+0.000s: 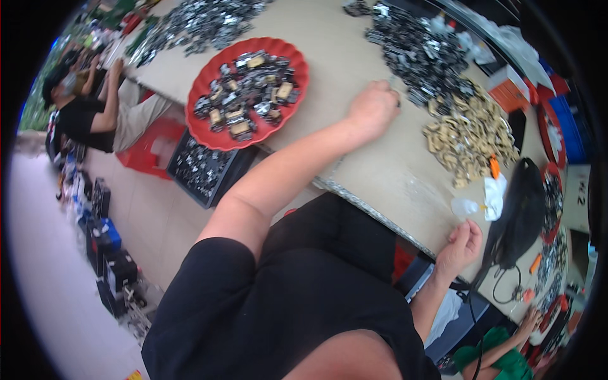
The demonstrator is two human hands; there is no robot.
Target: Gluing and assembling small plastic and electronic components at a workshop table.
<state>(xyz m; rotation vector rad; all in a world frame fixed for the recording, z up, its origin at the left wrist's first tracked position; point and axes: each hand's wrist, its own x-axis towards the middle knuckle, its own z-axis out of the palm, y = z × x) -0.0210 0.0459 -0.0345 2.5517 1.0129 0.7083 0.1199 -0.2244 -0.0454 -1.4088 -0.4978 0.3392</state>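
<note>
My left hand (375, 109) reaches across the tabletop to the edge of a heap of small dark metal parts (421, 54). Its fingers are closed in a pinch; a small dark spot shows at the fingertips, too small to name. Close to the table's front edge is my right hand (461, 248), palm turned up. The fingers curl loosely with the thumb a little apart, and nothing shows in them. A small translucent bottle (465, 206) lies just beyond it, beside a white crumpled wrapper (494, 197). Gold-coloured metal parts (472, 136) lie piled against the dark ones.
A red scalloped tray (303, 73) of silver and gold pieces overhangs the table's left edge. Below it stands a dark bin (215, 193) of small parts. A black bag-like thing (516, 215) lies at right. Co-workers sit at left (88, 120) and lower right (500, 354).
</note>
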